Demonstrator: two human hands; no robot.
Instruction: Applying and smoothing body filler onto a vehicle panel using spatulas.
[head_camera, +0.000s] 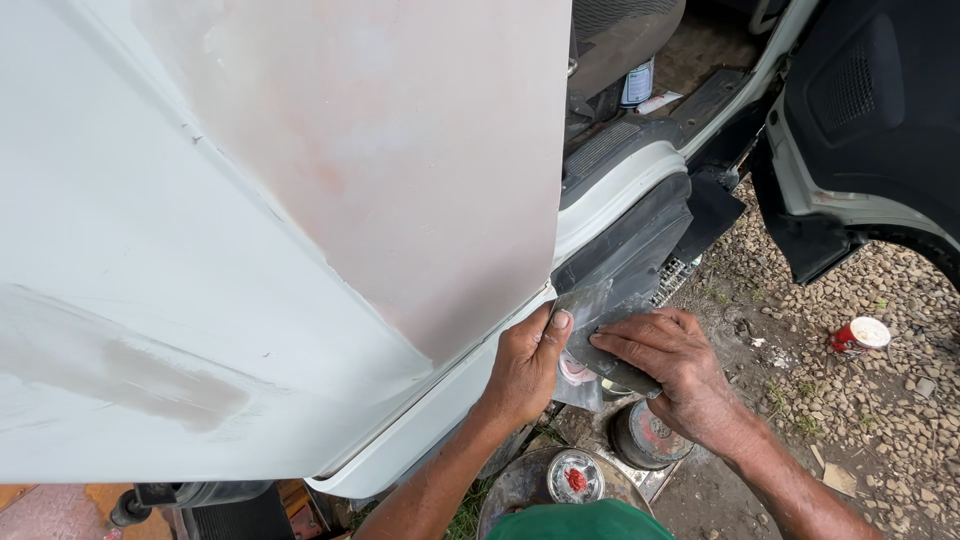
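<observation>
A white vehicle body panel (200, 230) is filling the left and centre of the view, and it is carrying a broad patch of pinkish-grey filler (400, 150) on its upper part and a smaller dull smear (130, 375) near its lower left. Below the panel, at the bottom left, part of a dark bumper and grille (220, 505) is showing. At the panel's lower right corner the left hand (525, 370) is lying against the panel's edge, with its thumb pressing on a flat grey spreader blade (585, 320); the fingers are curling behind the edge, so the hand is clamping the blade between thumb and fingers. Just to its right, the right hand (665, 370) is resting flat on the same blade, fingers extended together and pressing down, not closing around it. The blade is sitting between the two hands, touching both, just beside the panel corner and in front of the black wheel-arch trim (630, 240). Beneath the hands, on the ground, an open round tin with red paste (575, 478) is standing beside a dark cylindrical can (645, 437). Above, the cab's step and seat area (640, 110) is showing through the opening. To the far right, the open door (870, 110) is hanging over gravel (880, 400), where a small red-and-white cup (860, 334) is lying well apart from the hands.
</observation>
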